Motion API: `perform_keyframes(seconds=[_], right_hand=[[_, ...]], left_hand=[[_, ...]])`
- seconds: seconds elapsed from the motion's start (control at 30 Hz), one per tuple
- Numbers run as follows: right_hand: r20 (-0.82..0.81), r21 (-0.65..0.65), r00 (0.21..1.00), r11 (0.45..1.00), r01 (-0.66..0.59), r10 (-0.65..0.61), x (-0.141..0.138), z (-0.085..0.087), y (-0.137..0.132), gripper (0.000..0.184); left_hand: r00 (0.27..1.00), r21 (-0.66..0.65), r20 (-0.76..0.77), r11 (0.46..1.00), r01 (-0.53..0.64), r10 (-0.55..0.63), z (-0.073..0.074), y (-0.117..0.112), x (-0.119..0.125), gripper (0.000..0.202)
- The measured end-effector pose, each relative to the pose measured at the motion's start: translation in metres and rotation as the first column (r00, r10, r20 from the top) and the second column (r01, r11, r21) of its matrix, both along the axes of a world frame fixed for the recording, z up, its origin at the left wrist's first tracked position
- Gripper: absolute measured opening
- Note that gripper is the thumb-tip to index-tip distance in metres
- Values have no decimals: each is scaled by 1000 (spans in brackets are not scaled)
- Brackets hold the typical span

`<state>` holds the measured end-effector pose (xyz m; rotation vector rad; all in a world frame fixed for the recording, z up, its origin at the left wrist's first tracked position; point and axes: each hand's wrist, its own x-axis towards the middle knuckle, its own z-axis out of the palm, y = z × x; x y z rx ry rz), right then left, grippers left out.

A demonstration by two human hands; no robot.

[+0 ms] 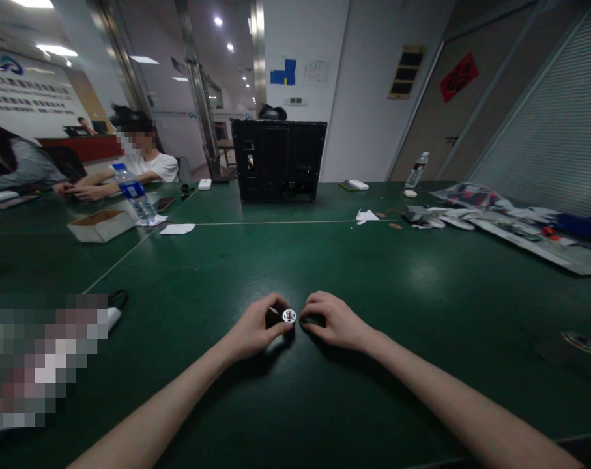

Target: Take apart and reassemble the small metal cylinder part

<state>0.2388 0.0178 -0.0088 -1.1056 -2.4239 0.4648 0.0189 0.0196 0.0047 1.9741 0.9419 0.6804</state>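
Note:
My left hand (257, 329) is closed around a small dark cylinder, thumb on the near side and fingers on the far side. The cylinder's silver round end (289, 316) faces up and has dark and reddish marks in it; what kind of thing it is I cannot make out. Close by on the right, my right hand (335, 321) is curled with thumb and fingertips together. Something dark shows at those fingertips, too small and shaded to name. A narrow gap separates the two hands, both low over the green table (295, 404).
A black panel-like device (278, 159) stands at the back. To the left are a water bottle (135, 194), an open box (102, 227) and a seated person (148, 159). On the right lie a cluttered board (534, 244), another bottle (417, 170) and a ring-shaped item (579, 342).

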Motion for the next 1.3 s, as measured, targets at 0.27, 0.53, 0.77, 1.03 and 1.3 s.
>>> perform_keyframes(seconds=[0.27, 0.53, 0.77, 1.03, 1.3], right_hand=[[-9, -25, 1000, 1000, 15, -15, 0, 6, -3, 24], [-165, -72, 984, 996, 52, -63, -23, -3, -12, 43], [-198, -79, 969, 987, 138, -151, -34, -3, -13, 26], [-320, 47, 816, 852, 522, -482, 81, 22, 13, 25], [201, 132, 138, 166, 977, -970, 265, -7, -5, 41]], left_hand=[[1000, 55, -27, 998, -8, 9, -1, 0, -1, 20], [993, -3, 91, 997, -78, 78, -8, 8, -5, 33], [973, -88, 200, 991, -102, 118, -16, 11, -3, 40], [970, -111, 219, 990, -85, 108, -17, 12, -6, 41], [980, -66, 172, 994, -86, 96, -18, 10, -6, 43]])
